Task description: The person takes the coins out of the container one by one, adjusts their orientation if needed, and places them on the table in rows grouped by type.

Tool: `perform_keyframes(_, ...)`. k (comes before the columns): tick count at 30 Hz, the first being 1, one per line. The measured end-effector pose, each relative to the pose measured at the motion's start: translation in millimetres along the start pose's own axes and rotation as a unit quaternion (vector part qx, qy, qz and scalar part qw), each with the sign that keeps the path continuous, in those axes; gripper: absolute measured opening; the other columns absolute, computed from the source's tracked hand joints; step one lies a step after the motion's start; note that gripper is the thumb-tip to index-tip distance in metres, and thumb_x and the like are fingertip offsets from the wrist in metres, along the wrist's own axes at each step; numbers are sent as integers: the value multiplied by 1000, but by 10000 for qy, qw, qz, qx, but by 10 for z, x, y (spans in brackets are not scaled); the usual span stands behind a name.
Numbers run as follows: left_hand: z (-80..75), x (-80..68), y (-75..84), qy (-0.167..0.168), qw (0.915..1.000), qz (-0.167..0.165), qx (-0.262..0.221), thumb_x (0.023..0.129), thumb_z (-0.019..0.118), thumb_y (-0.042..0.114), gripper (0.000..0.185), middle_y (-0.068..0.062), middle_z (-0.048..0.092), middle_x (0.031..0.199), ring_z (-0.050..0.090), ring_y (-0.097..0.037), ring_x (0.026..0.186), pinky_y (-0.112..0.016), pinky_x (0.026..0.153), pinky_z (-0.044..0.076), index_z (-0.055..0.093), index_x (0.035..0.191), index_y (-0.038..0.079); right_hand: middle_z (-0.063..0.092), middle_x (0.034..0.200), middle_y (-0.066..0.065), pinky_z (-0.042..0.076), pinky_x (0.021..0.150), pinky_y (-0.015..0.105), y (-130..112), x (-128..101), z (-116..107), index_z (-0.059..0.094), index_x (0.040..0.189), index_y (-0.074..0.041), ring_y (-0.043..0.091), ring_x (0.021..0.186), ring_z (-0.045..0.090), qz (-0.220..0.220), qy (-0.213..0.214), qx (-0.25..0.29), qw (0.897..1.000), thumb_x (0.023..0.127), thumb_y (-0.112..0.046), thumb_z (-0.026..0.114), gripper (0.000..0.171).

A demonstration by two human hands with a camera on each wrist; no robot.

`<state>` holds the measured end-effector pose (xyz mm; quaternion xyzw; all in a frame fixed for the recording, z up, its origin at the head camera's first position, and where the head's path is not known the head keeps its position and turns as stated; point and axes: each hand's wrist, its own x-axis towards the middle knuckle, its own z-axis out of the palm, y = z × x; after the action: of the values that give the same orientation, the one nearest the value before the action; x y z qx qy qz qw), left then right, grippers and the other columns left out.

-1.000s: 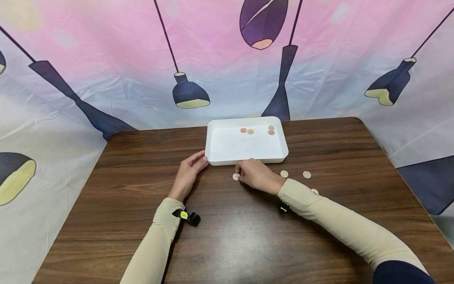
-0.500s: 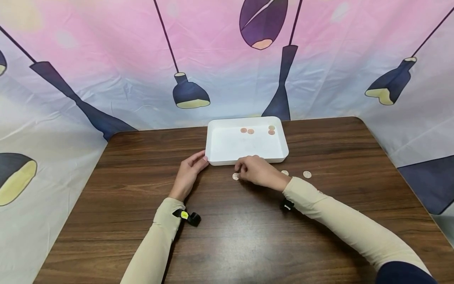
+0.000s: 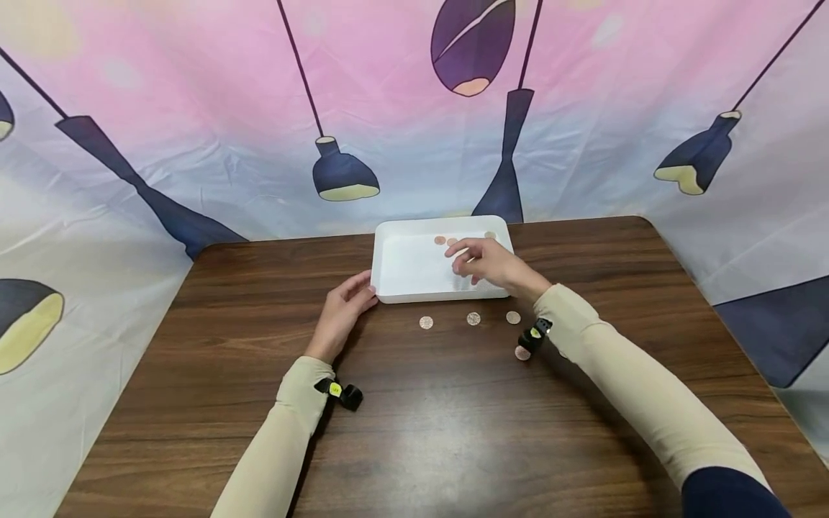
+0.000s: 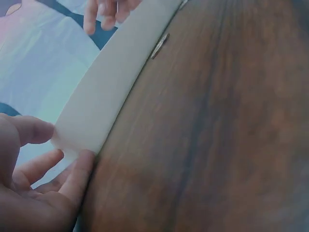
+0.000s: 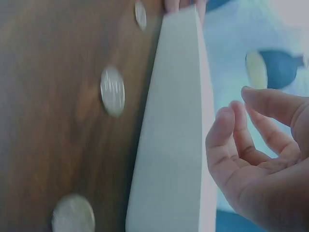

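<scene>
A white tray (image 3: 408,296) stands near the table's far edge, with pinkish coins (image 3: 440,240) and a paler coin (image 3: 490,235) lying in it. My left hand (image 3: 340,316) touches the tray's near left corner; in the left wrist view its outstretched fingertips (image 4: 82,159) lie against the wall. Over the tray's right half hovers my right hand (image 3: 488,265), its fingers loosely bent and spread, nothing visible between them in the right wrist view. It hides part of the tray floor. Several coins (image 3: 473,319) lie on the table in front of the tray, including a ridged coin (image 5: 113,92).
A dark wood table (image 3: 401,446) bears everything. Behind it hangs a pastel cloth (image 3: 227,93) printed with lamps. Close to my right wrist camera (image 3: 534,337) lies a coin (image 3: 522,352). My right sleeve (image 3: 622,367) crosses the table's right side.
My right hand has left the table in front of the tray and risen over the tray's right half, its fingers loosening. A coin formerly under it now shows. My left hand has stayed at the corner.
</scene>
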<state>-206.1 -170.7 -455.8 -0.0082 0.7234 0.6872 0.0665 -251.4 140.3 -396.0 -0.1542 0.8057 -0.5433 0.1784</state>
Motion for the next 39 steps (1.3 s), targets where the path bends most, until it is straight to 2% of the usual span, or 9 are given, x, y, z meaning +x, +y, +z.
perform_keyframes(5, -92, 75, 87, -151, 9954, 147, 934, 108, 59, 9, 48, -25, 57, 147, 61, -36, 132, -36, 104, 59, 51, 154, 0, 67, 123, 28, 58, 86, 40, 93, 217, -115, 60, 143, 3, 36, 104, 62, 453, 300, 181, 9984, 105, 0, 60, 38)
perform_keyframes(8, -159, 191, 147, -179, 9927, 172, 1176, 108, 60, 12, 48, -25, 57, 147, 61, -37, 132, -41, 105, 58, 50, 154, 0, 68, 121, 27, 58, 84, 36, 162, 339, -136, 59, 143, 3, 29, 99, 64, 626, 517, 401, 9959, 105, 3, 59, 38)
perform_keyframes(11, -222, 336, 178, -199, 9950, 93, 973, 109, 60, 15, 51, -24, 54, 150, 59, -36, 134, -43, 104, 59, 47, 157, 3, 70, 110, 22, 60, 76, 28, 252, 457, -117, 59, 143, 4, 20, 85, 66, 733, 708, 703, 9923, 104, 5, 59, 39)
perform_keyframes(14, -277, 462, 187, -307, 9974, -52, 649, 109, 60, 15, 54, -20, 51, 154, 57, -36, 136, -41, 97, 63, 44, 160, 8, 69, 100, 16, 61, 69, 23, 311, 555, -82, 58, 144, 3, 14, 73, 65, 836, 828, 881, 9891, 102, 7, 61, 42)
perform_keyframes(20, -331, 598, 176, -881, 9946, -200, 513, 110, 58, 15, 58, -15, 48, 160, 57, -36, 137, -39, 85, 67, 39, 164, 17, 70, 101, 17, 59, 63, 22, 341, 642, -59, 57, 150, -6, 14, 66, 63, 1044, 1037, 621, 9872, 102, 6, 62, 49)
perform_keyframes(25, -355, 636, 127, -1104, 9928, -305, 343, 110, 57, 14, 57, -11, 46, 162, 53, -34, 141, -41, 87, 66, 41, 164, 21, 71, 95, 15, 57, 63, 21, 327, 655, -48, 55, 152, -5, 12, 60, 61, 1045, 1033, 377, 9884, 101, 5, 63, 52)
perform_keyframes(28, -346, 652, 122, -1134, 9927, -283, 297, 110, 58, 16, 57, -10, 46, 163, 53, -33, 141, -42, 87, 66, 41, 164, 22, 69, 87, 11, 55, 62, 21, 301, 650, -59, 53, 152, -4, 12, 60, 60, 993, 1057, 201, 9892, 100, 5, 63, 54)
perform_keyframes(33, -322, 675, 136, -1073, 9932, -270, 355, 109, 58, 17, 57, -9, 47, 162, 55, -33, 140, -40, 85, 67, 42, 164, 23, 65, 76, 10, 56, 58, 22, 239, 655, -90, 52, 150, -1, 13, 59, 59, 1077, 1092, 277, 9878, 97, 7, 62, 55)
perform_keyframes(39, -331, 665, 99, -1078, 9928, -366, 380, 110, 58, 19, 57, -8, 47, 162, 54, -33, 140, -40, 86, 66, 41, 164, 25, 64, 79, 10, 52, 52, 22, 252, 721, -92, 61, 143, -5, 12, 55, 54, 1415, 1112, 387, 9829, 100, 7, 60, 45)
